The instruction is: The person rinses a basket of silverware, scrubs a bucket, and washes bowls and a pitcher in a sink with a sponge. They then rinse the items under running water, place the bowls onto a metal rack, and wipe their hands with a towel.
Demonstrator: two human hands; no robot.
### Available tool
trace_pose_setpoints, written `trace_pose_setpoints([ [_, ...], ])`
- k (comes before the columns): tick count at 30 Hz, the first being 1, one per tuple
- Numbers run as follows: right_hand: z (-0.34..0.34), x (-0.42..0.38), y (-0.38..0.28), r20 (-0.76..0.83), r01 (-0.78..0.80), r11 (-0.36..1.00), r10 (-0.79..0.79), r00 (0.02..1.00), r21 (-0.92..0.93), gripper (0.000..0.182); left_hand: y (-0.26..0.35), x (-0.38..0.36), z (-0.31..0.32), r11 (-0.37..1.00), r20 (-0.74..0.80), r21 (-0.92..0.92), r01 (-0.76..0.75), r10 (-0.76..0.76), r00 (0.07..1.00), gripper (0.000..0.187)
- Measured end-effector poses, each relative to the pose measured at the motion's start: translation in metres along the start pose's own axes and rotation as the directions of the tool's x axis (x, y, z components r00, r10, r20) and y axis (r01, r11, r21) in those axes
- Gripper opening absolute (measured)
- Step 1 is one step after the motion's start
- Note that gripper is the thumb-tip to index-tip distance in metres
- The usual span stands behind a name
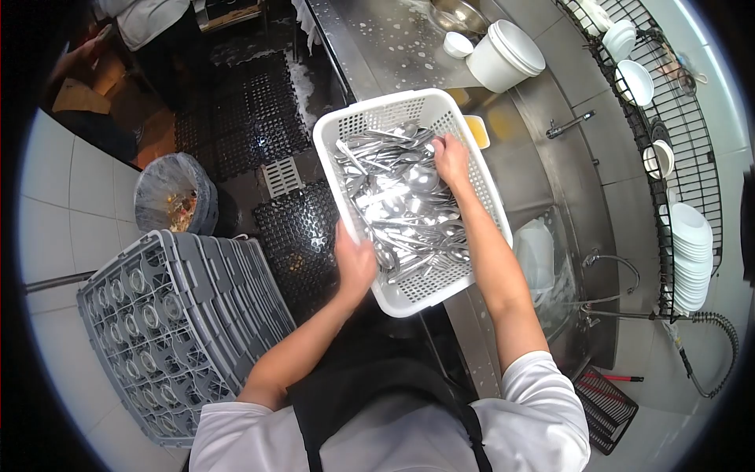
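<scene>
A white perforated plastic basket [421, 296] full of loose metal cutlery [393, 200], with many spoons among it, is tilted in front of me. My left hand [358, 263] grips the basket's left side, its thumb on the rim and its fingers hidden beneath. Inside the basket, my right hand [451, 161] is at the upper right of the pile. Its fingers are curled closed on a piece of cutlery, whose exact kind is hidden by the hand. A large round spoon bowl [421, 179] shines just below those fingers.
A steel counter [385, 47] holds a white bucket [507, 57] and an orange-yellow tub [476, 131]. The sink [566, 267] lies right, below a rack of plates [690, 256]. Stacked glass racks [177, 315] and a lined bin [174, 197] stand left. Another person [153, 23] is at the far left.
</scene>
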State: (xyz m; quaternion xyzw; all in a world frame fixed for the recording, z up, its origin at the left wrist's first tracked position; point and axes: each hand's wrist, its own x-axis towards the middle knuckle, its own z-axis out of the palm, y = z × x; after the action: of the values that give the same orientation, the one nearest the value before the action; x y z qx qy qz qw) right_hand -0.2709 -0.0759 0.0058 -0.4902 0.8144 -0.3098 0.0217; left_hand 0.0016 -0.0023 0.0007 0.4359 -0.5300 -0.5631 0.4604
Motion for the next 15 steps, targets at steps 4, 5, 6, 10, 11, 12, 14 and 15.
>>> trace_pose_setpoints([
  [4, 0.002, 0.005, 0.003, 0.063, -0.054, 0.987, 0.064, 0.996, -0.152, 0.017, 0.002, 0.000, 0.001, 1.000, -0.011, 0.015, -0.015, 0.015, 1.000, 0.047],
  [5, 0.003, 0.005, 0.006, 0.072, -0.054, 0.982, 0.068, 0.995, -0.183, 0.016, 0.001, 0.000, 0.001, 0.999, -0.015, 0.034, -0.027, 0.027, 1.000, 0.047],
  [6, 0.004, 0.002, 0.007, 0.035, -0.029, 0.988, 0.035, 0.999, -0.155, 0.016, 0.000, -0.001, 0.001, 0.999, -0.017, 0.029, -0.020, 0.020, 1.000, 0.047],
  [10, -0.015, -0.009, 0.009, -0.006, -0.112, 0.991, 0.113, 0.994, 0.077, 0.030, 0.002, -0.002, 0.002, 1.000, -0.013, -0.028, 0.002, -0.002, 1.000, 0.046],
  [11, -0.049, -0.023, -0.016, -0.069, -0.094, 0.991, 0.101, 0.992, 0.099, 0.032, 0.004, -0.002, 0.002, 0.999, -0.007, -0.053, 0.009, -0.010, 1.000, 0.046],
  [12, -0.085, -0.038, -0.030, -0.156, -0.076, 0.991, 0.092, 0.983, 0.107, 0.033, 0.006, -0.001, 0.003, 0.999, -0.002, -0.042, 0.000, 0.000, 1.000, 0.046],
  [14, -0.136, -0.079, -0.014, -0.340, -0.101, 0.974, 0.166, 0.925, 0.202, 0.033, 0.009, -0.002, 0.004, 1.000, 0.004, -0.024, -0.015, 0.015, 1.000, 0.047],
  [15, -0.146, -0.105, 0.025, -0.430, -0.092, 0.960, 0.203, 0.880, 0.264, 0.022, 0.008, -0.001, 0.005, 0.999, -0.013, -0.003, -0.038, 0.038, 0.999, 0.048],
])
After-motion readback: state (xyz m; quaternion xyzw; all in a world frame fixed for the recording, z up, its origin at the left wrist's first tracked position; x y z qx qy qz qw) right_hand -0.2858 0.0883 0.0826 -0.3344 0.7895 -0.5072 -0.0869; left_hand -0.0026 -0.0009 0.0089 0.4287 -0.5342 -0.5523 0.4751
